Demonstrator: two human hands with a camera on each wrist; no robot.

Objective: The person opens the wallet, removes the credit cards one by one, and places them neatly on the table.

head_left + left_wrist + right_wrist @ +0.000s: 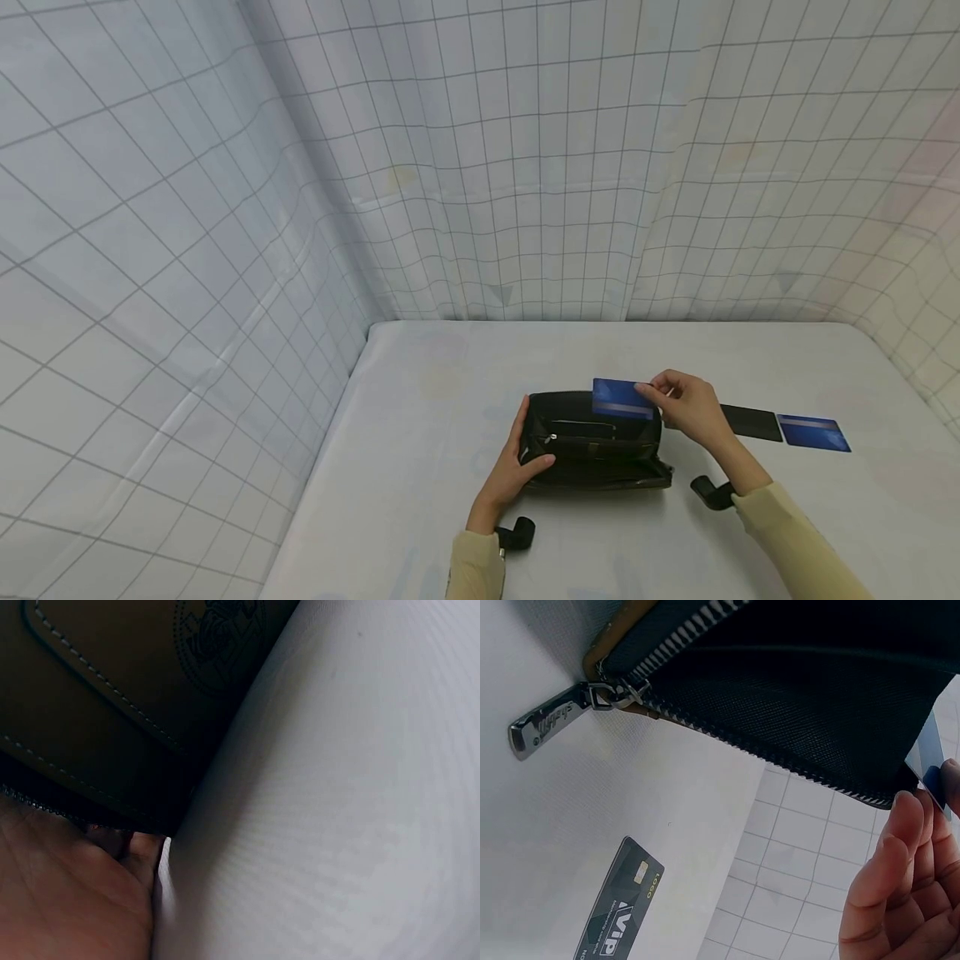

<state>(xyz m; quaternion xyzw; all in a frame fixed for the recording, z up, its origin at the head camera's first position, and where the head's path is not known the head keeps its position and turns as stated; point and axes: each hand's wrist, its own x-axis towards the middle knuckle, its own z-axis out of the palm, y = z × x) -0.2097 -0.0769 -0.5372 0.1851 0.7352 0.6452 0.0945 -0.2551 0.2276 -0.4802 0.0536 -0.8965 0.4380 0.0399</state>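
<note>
A dark zip-around wallet (600, 483) stands unzipped on the table, its mouth spread toward me. My left hand (512, 477) grips its left end, thumb over the front edge and fingers along the outer side. In the left wrist view the wallet's outside (97, 727) shows pale stitching and a stamped round emblem. Between the thumb and fingers of my right hand (692, 410) is a blue card (618, 398) with a pale stripe. That card is held over the wallet's back part; in the right wrist view only its edge shows beside the zipped rim.
To the right of the wallet, a black card (752, 422) lies flat with another blue card (813, 433) beside it. The right wrist view shows "Vip" printed on the black card. A metal zip pull (551, 720) sticks out from the wallet's corner. Grid-patterned cloth (525, 167) hangs behind the white table (420, 417).
</note>
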